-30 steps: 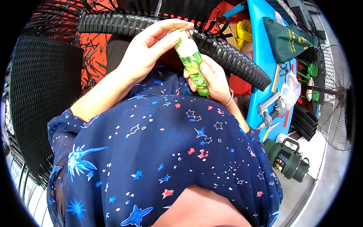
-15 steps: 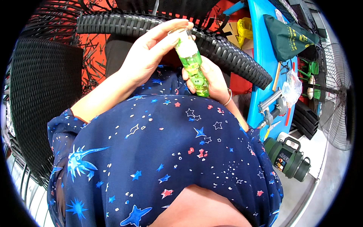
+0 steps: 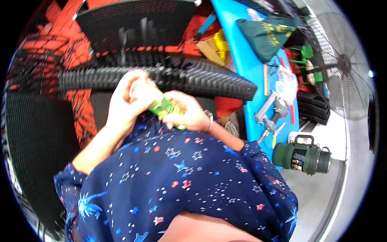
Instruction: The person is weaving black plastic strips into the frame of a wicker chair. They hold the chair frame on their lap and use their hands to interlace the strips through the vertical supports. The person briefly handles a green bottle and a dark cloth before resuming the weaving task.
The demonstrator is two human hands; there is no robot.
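Apparently green bottle (image 3: 164, 108) between left hand (image 3: 129, 97) and right hand (image 3: 183, 115).

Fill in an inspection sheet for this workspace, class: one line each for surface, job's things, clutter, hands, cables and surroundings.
Surface: blue table at the person's right, crowded with items.
Job's things: green bottle, tilted, held in front of the chest between both hands.
Clutter: dark green bag, clear plastic bag, grey metal tool and small hand tools on the table.
Hands: left hand wrapped over the bottle's upper end; right hand gripping its lower part, bracelet at the wrist.
Cables: nothing seen.
Surroundings: black wicker chair rim, standing fan, dark green flask on the floor.
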